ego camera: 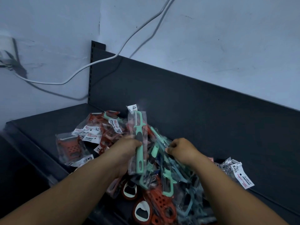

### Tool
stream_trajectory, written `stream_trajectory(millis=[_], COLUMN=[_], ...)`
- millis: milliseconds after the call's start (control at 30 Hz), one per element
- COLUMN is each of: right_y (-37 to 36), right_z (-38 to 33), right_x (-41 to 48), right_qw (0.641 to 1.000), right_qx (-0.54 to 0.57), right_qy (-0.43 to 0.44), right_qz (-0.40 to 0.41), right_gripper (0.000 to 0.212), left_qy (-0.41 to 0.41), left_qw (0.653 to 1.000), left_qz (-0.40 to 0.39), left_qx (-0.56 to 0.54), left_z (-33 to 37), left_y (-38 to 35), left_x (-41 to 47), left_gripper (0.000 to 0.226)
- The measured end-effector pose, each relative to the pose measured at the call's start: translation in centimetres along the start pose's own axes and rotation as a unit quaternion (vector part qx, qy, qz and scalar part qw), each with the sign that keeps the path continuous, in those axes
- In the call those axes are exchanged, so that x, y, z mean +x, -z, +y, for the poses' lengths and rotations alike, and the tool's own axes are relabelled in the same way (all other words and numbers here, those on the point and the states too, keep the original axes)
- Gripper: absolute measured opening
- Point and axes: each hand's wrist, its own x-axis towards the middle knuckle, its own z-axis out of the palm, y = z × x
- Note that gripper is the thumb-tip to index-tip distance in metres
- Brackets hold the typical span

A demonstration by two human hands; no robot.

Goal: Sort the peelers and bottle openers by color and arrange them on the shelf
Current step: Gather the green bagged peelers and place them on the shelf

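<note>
Here, nearest us, we see red bottle openers (159,199) at the front of a mixed heap on the dark shelf (219,135). Just beyond, the person's left hand (125,150) is wrapped around a bagged mint-green peeler (140,157), held upright above the pile, apparently to gather that colour. The right hand (181,151), apart from the left, pinches the plastic sleeve of a packet among the mint and pale-blue peelers (188,200), we judge to tease it free. Farther back, red packets (97,132) lie grouped at the shelf's left, beneath a white cable (97,62) on the wall.
</note>
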Motion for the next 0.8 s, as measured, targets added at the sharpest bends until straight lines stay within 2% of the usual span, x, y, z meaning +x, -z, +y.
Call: stream_trajectory(millis=[100,167,333,400,500,600,700,767,800], right_y=[0.5,1.2,3.6,4.3,4.9,4.3,3.3,3.1,3.0], right_z=[0.2,0.4,0.8,0.6,-0.1,-1.4,-2.7,-2.4,-1.7], right_x=[-0.3,-0.5,-1.3,-1.5,-1.9,-2.9,-4.4,-4.2,-3.7], right_qw=[0.999,0.993,0.964,0.939,0.881,0.839,0.848,0.865,0.886], right_qx=[0.039,0.118,0.263,0.342,0.467,0.526,0.492,0.478,0.451], right_qy=[-0.013,-0.023,-0.031,-0.033,-0.036,-0.012,0.032,0.045,0.048], right_qz=[-0.018,-0.011,0.008,-0.005,-0.064,-0.14,-0.193,-0.147,-0.095], right_gripper=[0.019,0.013,0.022,0.023,0.021,0.021,0.018,0.02,0.02], left_qy=[0.002,0.003,0.016,0.021,0.025,0.038,0.014,-0.015,-0.024], left_qw=[1.0,1.0,0.999,0.999,0.998,0.991,0.986,0.992,0.995], left_qz=[-0.008,-0.016,-0.023,-0.03,-0.052,-0.12,-0.152,-0.11,-0.083], left_qx=[0.011,0.015,-0.02,-0.015,-0.023,-0.047,-0.064,-0.064,-0.053], left_z=[0.1,0.1,0.3,0.4,0.4,0.8,0.7,0.4,0.2], left_y=[-0.3,-0.4,-1.0,-1.3,-1.9,-2.5,-3.1,-3.2,-3.0], left_x=[0.1,0.2,0.4,0.3,0.2,-0.5,-1.0,-0.9,-0.8], left_gripper=[0.017,0.02,0.021,0.02,0.02,0.024,0.015,0.008,0.012])
